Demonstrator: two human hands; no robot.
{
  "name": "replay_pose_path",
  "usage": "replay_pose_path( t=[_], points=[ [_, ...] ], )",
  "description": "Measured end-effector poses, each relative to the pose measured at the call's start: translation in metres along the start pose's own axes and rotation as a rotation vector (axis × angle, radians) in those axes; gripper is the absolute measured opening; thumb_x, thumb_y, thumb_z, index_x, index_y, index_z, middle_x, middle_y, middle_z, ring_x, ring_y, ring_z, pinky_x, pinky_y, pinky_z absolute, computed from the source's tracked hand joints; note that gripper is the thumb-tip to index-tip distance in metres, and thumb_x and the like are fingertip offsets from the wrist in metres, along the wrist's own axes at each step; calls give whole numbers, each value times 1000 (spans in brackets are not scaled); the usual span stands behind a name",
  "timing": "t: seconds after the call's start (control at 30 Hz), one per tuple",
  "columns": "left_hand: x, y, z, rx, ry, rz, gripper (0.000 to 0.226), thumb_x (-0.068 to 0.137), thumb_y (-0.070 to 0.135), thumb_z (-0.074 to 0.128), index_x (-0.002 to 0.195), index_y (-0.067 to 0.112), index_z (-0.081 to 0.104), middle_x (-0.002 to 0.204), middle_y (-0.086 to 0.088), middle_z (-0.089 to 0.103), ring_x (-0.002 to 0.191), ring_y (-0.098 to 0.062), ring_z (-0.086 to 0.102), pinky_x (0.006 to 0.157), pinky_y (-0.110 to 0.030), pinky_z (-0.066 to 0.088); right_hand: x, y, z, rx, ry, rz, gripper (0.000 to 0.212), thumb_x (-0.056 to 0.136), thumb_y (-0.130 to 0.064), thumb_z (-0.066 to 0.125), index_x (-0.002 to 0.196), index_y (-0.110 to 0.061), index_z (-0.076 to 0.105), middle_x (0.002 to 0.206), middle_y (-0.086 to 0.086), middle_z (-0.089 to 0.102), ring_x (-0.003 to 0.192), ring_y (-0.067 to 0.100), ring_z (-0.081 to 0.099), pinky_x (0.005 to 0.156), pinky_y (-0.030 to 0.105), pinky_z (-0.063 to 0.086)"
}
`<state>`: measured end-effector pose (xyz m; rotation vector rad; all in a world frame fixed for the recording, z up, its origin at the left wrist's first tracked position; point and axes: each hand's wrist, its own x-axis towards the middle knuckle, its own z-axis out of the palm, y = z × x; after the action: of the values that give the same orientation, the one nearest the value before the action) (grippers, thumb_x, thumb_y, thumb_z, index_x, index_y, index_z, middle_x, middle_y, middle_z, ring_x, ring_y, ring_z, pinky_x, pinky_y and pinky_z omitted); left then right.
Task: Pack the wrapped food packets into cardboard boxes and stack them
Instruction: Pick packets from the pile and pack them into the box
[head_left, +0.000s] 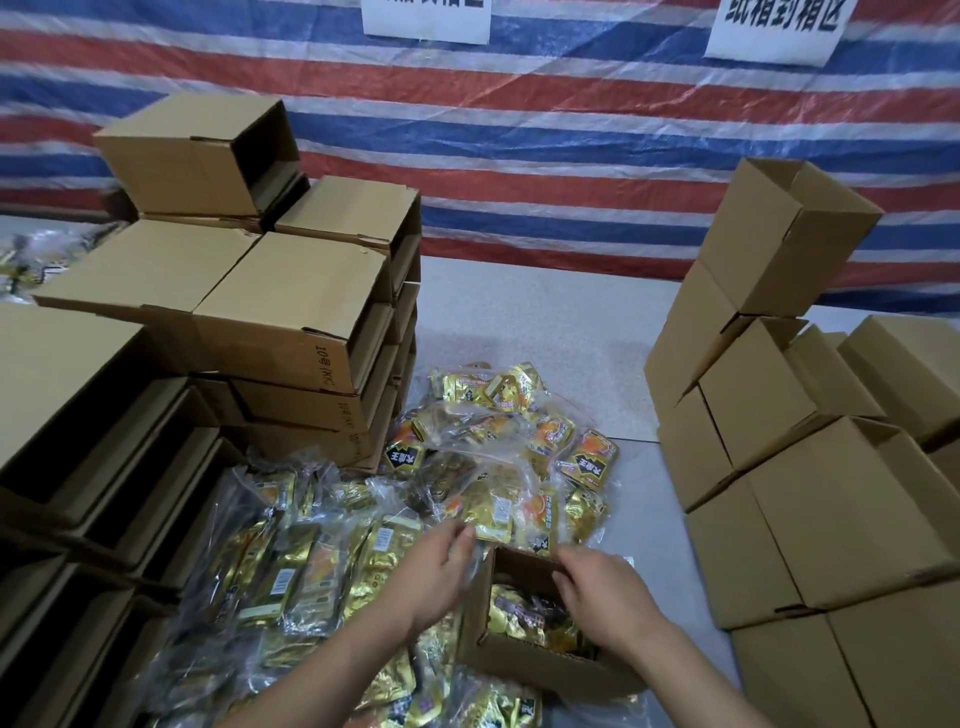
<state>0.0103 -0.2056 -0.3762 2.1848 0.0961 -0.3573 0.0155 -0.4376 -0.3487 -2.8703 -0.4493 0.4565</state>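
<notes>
In the head view, low and centre on the grey tabletop, a small open cardboard box sits among a heap of gold food packets, many bundled in clear plastic bags. The box already has packets inside. The left hand reaches past the box's left edge, fingers loosely curled at a clear bag; whether it truly grips it cannot be told. The right hand curls its fingers over the box's far rim and holds it.

The packets look light, soft and crinkly, and the plastic slippery, so a bundle is best pinched at the bag's slack neck or scooped from beneath. The box looks stiff but thin-walled; holding it by two opposite walls should keep it square.

There are two hands and one box being filled. The flattened boxes at left number well over a dozen, the assembled boxes at right roughly ten; the packets are too many and too overlapped to count.
</notes>
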Motion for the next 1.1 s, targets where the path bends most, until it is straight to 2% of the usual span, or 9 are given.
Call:
replay_pose_path(
  t=[0.07, 0.2, 0.47, 0.6, 0.67, 0.77, 0.9, 1.0, 1.1],
  points=[
    [6, -14, -13, 287, 134, -83, 50, 101, 52, 39, 139, 21, 46, 133, 0, 58, 114, -11, 57, 100, -34, 47, 1, 1, -1, 13, 27, -22, 11, 101, -29, 45, 99, -23, 53, 97, 1, 64, 89, 24, 62, 67, 31, 35],
    [11, -45, -23, 667, 7, -283, 86, 87, 70, 50, 148, 14, 28, 142, -11, 48, 130, -27, 48, 106, -40, 43, 4, -6, -6, 52, 48, -74, 7, 98, -28, 48, 99, -24, 54, 98, 1, 64, 90, 25, 62, 72, 34, 44],
    [11, -59, -10, 541, -7, -402, 98, 70, 64, 76, 143, 20, 27, 143, -18, 41, 130, -38, 46, 108, -48, 44, 8, -18, -11, 81, 5, -53, 18, 98, -31, 49, 111, -21, 55, 109, 3, 65, 100, 28, 62, 79, 36, 48],
    [11, -50, -19, 383, -34, -410, 97, 67, 45, 87, 143, 22, 31, 130, -10, 50, 118, -30, 55, 100, -42, 51, 5, -16, -16, 131, -59, -2, 41, 95, -34, 54, 135, -26, 50, 129, -1, 61, 116, 23, 58, 95, 37, 50],
    [11, -47, -27, 220, -41, -426, 106, 68, 29, 90, 151, 23, 25, 130, -10, 52, 108, -26, 60, 81, -34, 58, 4, -13, -20, 160, -105, 10, 54, 92, -34, 56, 143, -28, 42, 139, -2, 55, 124, 23, 54, 101, 37, 47],
    [8, -37, -43, -86, 6, -462, 75, 86, 16, 74, 149, 17, 34, 112, -8, 62, 77, -17, 65, 51, -21, 51, 1, -9, -25, 193, -235, 0, 73, 85, -32, 56, 153, -30, 28, 154, -1, 40, 138, 22, 41, 111, 35, 39],
    [2, -2, -68, -511, 93, -407, 44, 97, 24, 61, 139, 15, 49, 98, -6, 69, 82, -21, 70, 61, -28, 54, -2, -5, -32, 465, -158, 18, 67, 88, -37, 48, 152, -36, 30, 157, -12, 34, 145, 9, 30, 117, 30, 28],
    [3, 40, -84, -622, 102, -275, 24, 98, 11, 54, 121, 13, 62, 101, -18, 70, 89, -33, 69, 80, -49, 58, 6, -19, -54, 896, 109, 105, 37, 101, -38, 52, 137, -39, 44, 143, -12, 50, 128, -5, 46, 98, 10, 38],
    [5, 92, -95, -698, 77, -127, 15, 97, 10, 51, 95, 12, 66, 96, -19, 71, 82, -31, 69, 84, -55, 55, 18, -43, -87, 1247, 155, 159, 52, 84, -63, 53, 130, -40, 49, 140, -9, 52, 122, -2, 52, 87, 13, 48]
  ],
)
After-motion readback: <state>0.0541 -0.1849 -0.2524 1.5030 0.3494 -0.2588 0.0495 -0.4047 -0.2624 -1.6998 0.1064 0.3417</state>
